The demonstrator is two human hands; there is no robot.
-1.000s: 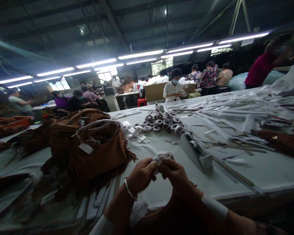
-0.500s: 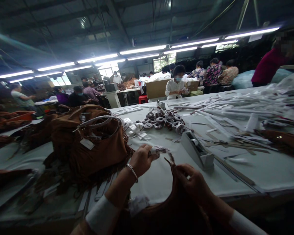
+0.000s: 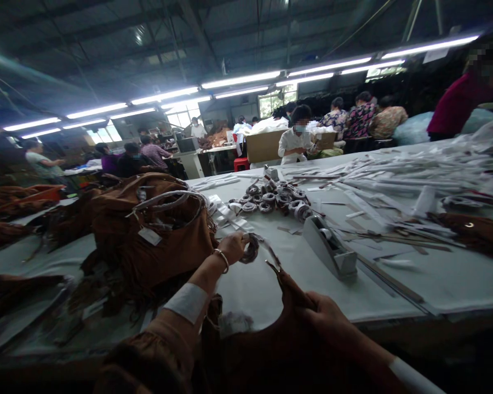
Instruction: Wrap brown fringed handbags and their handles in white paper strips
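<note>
My left hand is closed on a coiled strap in pale wrapping, held above the table. A loose end of the strap runs from the coil toward the upper corner of a brown bag; whether it is attached there I cannot tell. My right hand grips the bag's edge just below that corner, fingers wrapped round the material. The lower part of the bag is dark and hangs in front of me. A crumpled pale wrapping shows at its left side.
A finished-looking brown fringed bag with a white tag stands left. Several wrapped coils are piled ahead. A grey tape dispenser stands right, beside loose white strips. A person in white sits across the table.
My left hand has moved slightly left and turned, so the coil's round side faces me. My right hand has slipped lower and right along the bag's edge, exposing more of the corner.
</note>
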